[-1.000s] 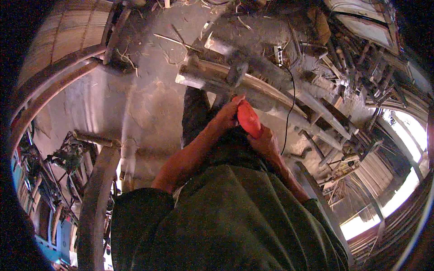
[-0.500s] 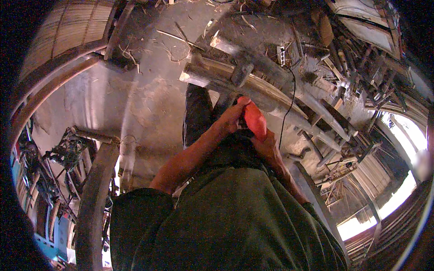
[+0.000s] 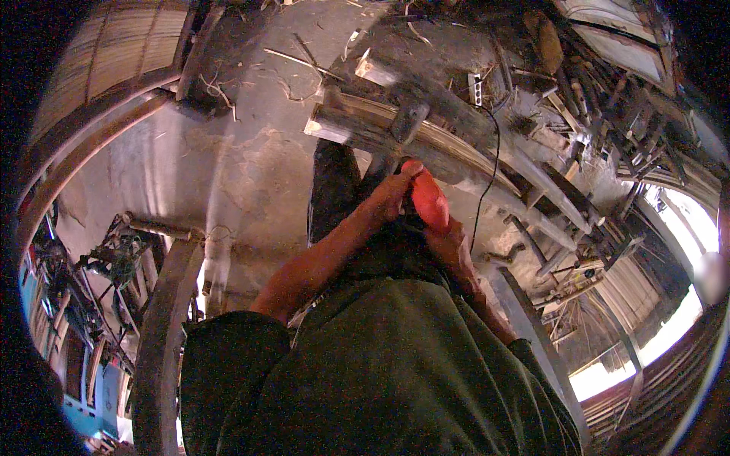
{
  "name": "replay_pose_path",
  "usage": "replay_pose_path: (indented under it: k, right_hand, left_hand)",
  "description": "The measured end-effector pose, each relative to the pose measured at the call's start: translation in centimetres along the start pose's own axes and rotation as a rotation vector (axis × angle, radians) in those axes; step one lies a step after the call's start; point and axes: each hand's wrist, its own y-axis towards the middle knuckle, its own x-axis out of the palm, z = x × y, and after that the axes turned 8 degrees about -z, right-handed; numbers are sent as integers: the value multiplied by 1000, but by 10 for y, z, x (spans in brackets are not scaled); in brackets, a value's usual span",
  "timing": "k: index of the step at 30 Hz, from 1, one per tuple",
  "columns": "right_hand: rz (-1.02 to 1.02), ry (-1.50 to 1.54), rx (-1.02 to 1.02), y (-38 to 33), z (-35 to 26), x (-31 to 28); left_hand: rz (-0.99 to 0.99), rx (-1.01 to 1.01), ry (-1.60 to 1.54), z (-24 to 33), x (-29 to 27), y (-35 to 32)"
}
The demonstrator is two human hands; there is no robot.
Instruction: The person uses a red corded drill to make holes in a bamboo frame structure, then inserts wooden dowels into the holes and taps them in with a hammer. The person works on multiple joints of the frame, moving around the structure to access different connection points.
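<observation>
Shirt (image 3: 372, 365): dark green cloth, softly creased. Red object (image 3: 432, 202): smooth, rounded, elongated; held before the waist, slanting between both hands, its underside hidden. Left hand (image 3: 391, 194): fingers curled, gripping its far end, thumb side uppermost. Right hand (image 3: 449, 242): closed about the near end, fingers mostly hidden. Trouser leg (image 3: 333, 186): dark fabric, left of the hands. Thick plank (image 3: 161, 342): long, dull brown wood, at the left. Timber beam (image 3: 365, 134): long, squared, pale at its cut end, just beyond the hands; whether the red object touches it cannot be told. Wooden block (image 3: 409, 121): short, dark, lying across the timbers. Cable (image 3: 496, 156): thin, black, curving. Socket strip (image 3: 477, 90): pale, narrow, dark-holed. Floor (image 3: 182, 152): grey-brown, patchy, littered with shavings.
</observation>
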Motion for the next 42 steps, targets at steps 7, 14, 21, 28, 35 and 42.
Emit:
replay_pose_path:
  k: [7, 14, 21, 28, 35, 42]
  right_hand:
    - [73, 14, -57, 11, -23, 11]
    - [-31, -78, 121, -13, -30, -6]
    - [254, 101, -60, -42, 17, -30]
    - [332, 177, -34, 12, 18, -74]
    - [460, -382, -569, 124, -62, -163]
    - [261, -1070, -675, 238, -168, -193]
  left_hand:
    - [209, -233, -292, 10, 0, 8]
    - [57, -265, -8, 3, -3, -3]
    - [0, -157, 45, 56, 86, -21]
    - [337, 309, 1517, 75, -43, 45]
    - [690, 296, 2082, 71, -116, 2]
    - [600, 229, 2104, 75, -127, 0]
